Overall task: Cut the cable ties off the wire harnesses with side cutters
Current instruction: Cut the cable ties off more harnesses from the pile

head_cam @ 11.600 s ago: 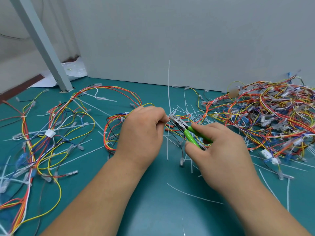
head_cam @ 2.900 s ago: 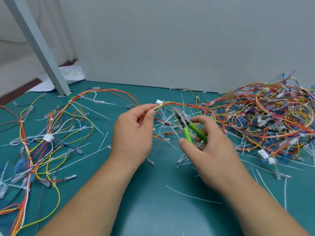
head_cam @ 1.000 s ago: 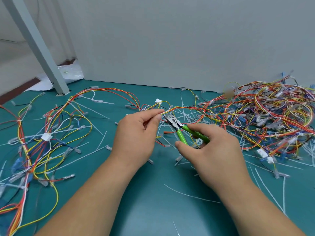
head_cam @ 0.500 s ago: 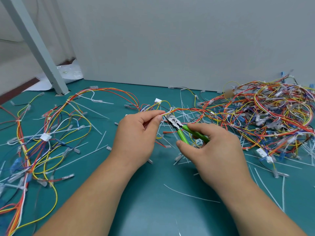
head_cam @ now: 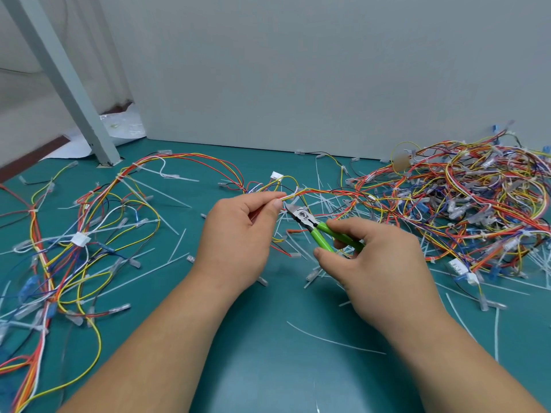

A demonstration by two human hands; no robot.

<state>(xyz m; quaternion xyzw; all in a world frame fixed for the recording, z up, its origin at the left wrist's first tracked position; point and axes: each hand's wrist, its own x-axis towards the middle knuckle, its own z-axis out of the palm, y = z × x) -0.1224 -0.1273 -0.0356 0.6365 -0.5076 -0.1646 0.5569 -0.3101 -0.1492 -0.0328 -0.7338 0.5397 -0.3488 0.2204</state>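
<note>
Fingers (head_cam: 264, 198) of your left hand (head_cam: 235, 234) are pinching wires (head_cam: 328, 192), right hand (head_cam: 378, 263) is gripping cutters (head_cam: 302, 217); cut ties (head_cam: 334, 341) are lying loose, a pile (head_cam: 477, 198) is waiting

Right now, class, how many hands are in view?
2. The left hand pinches the wire harness at centre; the right hand, just right of it, grips the green-handled side cutters.

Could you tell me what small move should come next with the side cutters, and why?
Probably nudge the tip of the side cutters up onto the white cable tie and squeeze. The left hand pinches the wire bundle right beside that tie, the right hand grips the green handles, and the tip sits just under the bundle, seemingly not yet round the tie.
</note>
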